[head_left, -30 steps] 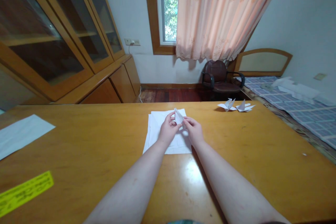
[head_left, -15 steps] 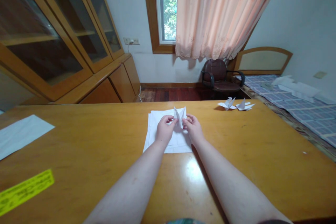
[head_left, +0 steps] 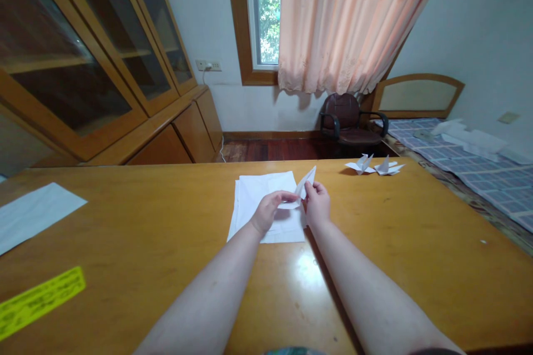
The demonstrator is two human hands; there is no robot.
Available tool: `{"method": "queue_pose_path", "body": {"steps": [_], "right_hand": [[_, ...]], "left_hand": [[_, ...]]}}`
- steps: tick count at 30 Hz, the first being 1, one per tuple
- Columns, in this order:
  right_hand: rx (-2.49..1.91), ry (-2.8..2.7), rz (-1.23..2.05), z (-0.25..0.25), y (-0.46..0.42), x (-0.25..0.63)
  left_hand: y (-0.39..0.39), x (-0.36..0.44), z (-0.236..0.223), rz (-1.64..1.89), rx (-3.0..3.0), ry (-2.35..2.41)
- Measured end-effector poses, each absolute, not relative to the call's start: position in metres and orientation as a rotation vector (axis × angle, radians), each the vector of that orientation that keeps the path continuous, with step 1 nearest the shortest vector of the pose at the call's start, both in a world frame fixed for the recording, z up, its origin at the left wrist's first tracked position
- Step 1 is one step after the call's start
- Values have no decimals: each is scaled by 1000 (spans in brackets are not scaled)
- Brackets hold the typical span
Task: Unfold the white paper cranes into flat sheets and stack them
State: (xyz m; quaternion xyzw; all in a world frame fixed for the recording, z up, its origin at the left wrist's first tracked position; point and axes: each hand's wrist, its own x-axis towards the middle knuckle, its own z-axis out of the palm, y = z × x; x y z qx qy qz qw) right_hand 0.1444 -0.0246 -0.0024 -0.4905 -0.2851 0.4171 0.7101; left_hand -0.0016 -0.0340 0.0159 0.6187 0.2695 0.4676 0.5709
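While your right hand (head_left: 318,205) pinches the folded paper (head_left: 308,179) above the right edge of the white sheets (head_left: 260,184), your left hand (head_left: 267,212) touches and partly covers it; whether that hand grips too cannot be told. Left of the sheets on the wooden table (head_left: 166,255), a yellow strip (head_left: 41,302) is cut off, its writing blurred. Beyond them, rightward, the table hides the base of a chair (head_left: 342,113).

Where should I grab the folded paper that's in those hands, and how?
Lightly pinch the folded paper by its raised tip, probably best from above on the far side: that narrow point sticks up free. Lower down, the right hand pinches its side and the left hand has its fingers along a low flap.
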Motion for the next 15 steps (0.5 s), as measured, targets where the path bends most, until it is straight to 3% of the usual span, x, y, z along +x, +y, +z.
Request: {"method": "queue_pose_path", "body": {"steps": [6, 15], "right_hand": [[-1063, -787, 861, 7, -36, 139], [-1071, -980, 915, 3, -38, 135]], "left_hand": [[-31, 7, 11, 1008, 1333, 541], [-25, 6, 8, 1131, 1434, 912]]}}
